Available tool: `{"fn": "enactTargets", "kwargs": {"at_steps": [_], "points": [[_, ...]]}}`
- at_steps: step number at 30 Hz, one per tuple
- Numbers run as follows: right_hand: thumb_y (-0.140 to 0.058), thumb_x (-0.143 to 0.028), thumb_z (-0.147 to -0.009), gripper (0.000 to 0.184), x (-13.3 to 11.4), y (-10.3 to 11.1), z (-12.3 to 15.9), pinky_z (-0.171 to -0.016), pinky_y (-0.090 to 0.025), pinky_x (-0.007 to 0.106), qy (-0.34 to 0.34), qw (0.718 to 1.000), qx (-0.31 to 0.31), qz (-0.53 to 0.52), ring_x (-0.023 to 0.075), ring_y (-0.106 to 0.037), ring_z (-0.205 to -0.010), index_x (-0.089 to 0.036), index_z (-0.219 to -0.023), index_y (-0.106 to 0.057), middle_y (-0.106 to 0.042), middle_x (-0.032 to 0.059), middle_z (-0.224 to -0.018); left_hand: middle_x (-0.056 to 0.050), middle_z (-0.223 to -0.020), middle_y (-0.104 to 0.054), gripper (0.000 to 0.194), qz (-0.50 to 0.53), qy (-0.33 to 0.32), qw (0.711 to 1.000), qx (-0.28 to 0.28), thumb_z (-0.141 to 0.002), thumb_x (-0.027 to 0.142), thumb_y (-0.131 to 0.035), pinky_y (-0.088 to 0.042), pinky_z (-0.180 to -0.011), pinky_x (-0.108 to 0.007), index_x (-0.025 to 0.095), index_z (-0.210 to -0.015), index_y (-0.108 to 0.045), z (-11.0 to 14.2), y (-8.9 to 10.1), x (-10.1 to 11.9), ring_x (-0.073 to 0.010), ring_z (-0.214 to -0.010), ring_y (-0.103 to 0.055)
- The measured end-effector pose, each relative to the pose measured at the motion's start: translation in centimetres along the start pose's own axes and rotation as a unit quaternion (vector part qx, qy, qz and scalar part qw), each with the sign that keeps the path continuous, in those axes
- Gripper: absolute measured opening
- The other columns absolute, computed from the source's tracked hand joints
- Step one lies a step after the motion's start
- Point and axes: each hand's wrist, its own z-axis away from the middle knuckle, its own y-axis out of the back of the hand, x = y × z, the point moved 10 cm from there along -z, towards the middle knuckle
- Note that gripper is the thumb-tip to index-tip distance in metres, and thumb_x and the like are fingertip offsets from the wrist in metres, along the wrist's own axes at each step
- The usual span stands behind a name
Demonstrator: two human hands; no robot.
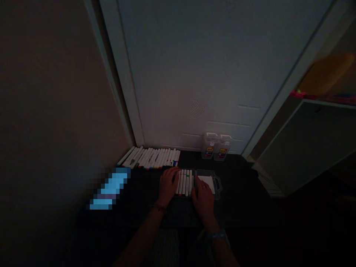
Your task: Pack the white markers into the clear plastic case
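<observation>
An opened clear plastic case (218, 185) lies in front of me on the dark table. Its left half holds a row of several white markers (184, 182), side by side; one has a green band. My left hand (168, 185) rests at the left end of the row, fingers stretched along the top corner and thumb apart. At the right end is my right hand (204, 198), its fingers spread over the middle of the case and partly covering a white sheet (207, 182) in the right half. The dim light hides what the fingertips touch.
Many more white markers (151, 157) lie in a row at the back left of the table (244, 200). Two clear cases with labels (209, 146) stand upright against the white panel (194, 74). A pixelated bright blue patch (111, 189) covers something at the left.
</observation>
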Motion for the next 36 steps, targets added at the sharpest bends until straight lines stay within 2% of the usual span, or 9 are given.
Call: {"fn": "enactTargets", "kwargs": {"at_steps": [7,12,15,19,22,26,36], "points": [[-0.041,-0.013,-0.084,0.055,0.0,0.2,0.0,-0.094,-0.04,0.036,-0.005,1.0,-0.002,-0.006,0.0213,-0.051,-0.109,-0.022,-0.138,-0.037,-0.061,0.0073,-0.116,-0.002,-0.129,-0.053,0.029,0.004,0.009,1.0,-0.002,-0.093,0.026,-0.037,-0.036,-0.1,-0.041,0.026,-0.117,-0.053,0.1,-0.7,-0.9,-0.0203,-0.12,-0.044],[-0.038,-0.01,-0.083,0.057,-0.5,0.1,-0.2,-0.094,-0.041,0.034,0.013,1.0,-0.01,-0.011,0.0203,-0.052,-0.108,-0.022,-0.139,-0.035,-0.061,0.0067,-0.116,-0.003,-0.124,-0.055,0.027,-0.01,0.021,1.0,0.014,-0.092,0.027,-0.037,-0.037,-0.097,-0.041,0.027,-0.114,-0.054,0.1,-0.1,-1.1,-0.0215,-0.116,-0.046],[-0.038,-0.011,-0.084,0.056,-0.9,0.5,-0.4,-0.088,-0.043,0.032,0.017,1.0,0.001,-0.007,0.0196,-0.055,-0.102,-0.023,-0.139,-0.035,-0.061,0.0067,-0.115,-0.005,-0.117,-0.056,0.026,-0.049,0.008,0.999,0.007,-0.091,0.03,-0.039,-0.039,-0.093,-0.04,0.026,-0.111,-0.055,-1.1,0.4,-1.0,-0.0233,-0.111,-0.048],[-0.038,-0.016,-0.087,0.049,-0.9,0.6,-0.4,-0.078,-0.045,0.032,0.006,1.0,0.005,0.015,0.0203,-0.059,-0.091,-0.02,-0.136,-0.039,-0.063,0.0083,-0.108,-0.009,-0.105,-0.055,0.024,-0.143,0.013,0.99,0.013,-0.088,0.033,-0.044,-0.04,-0.086,-0.041,0.022,-0.105,-0.058,-4.6,1.5,-1.6,-0.0266,-0.101,-0.049],[-0.037,-0.019,-0.089,0.044,-1.0,0.7,-0.4,-0.076,-0.046,0.03,0.015,1.0,0.012,0.012,0.0197,-0.06,-0.088,-0.019,-0.132,-0.042,-0.065,0.0083,-0.102,-0.01,-0.1,-0.055,0.018,-0.199,-0.022,0.979,-0.034,-0.085,0.031,-0.049,-0.039,-0.084,-0.041,0.02,-0.093,-0.06,-7.1,0.5,-1.5,-0.0276,-0.098,-0.049],[-0.036,-0.021,-0.091,0.036,-1.1,0.9,-0.4,-0.076,-0.046,0.03,0.02,0.999,0.031,0.006,0.0193,-0.06,-0.088,-0.018,-0.123,-0.05,-0.065,0.0092,-0.102,-0.009,-0.102,-0.056,0.015,-0.227,-0.072,0.967,-0.092,-0.081,0.025,-0.052,-0.039,-0.082,-0.038,0.021,-0.094,-0.06,-8.7,-1.4,-0.9,-0.0267,-0.101,-0.048],[-0.039,-0.021,-0.09,0.029,-0.7,1.2,-0.7,-0.08,-0.045,0.031,-0.005,0.999,0.035,-0.014,0.0198,-0.059,-0.093,-0.019,-0.116,-0.053,-0.063,0.0088,-0.103,-0.013,-0.103,-0.057,0.015,-0.246,-0.084,0.959,-0.116,-0.077,0.022,-0.055,-0.037,-0.084,-0.042,0.017,-0.089,-0.062,-9.4,-3.8,-0.5,-0.0308,-0.105,-0.046]]}}
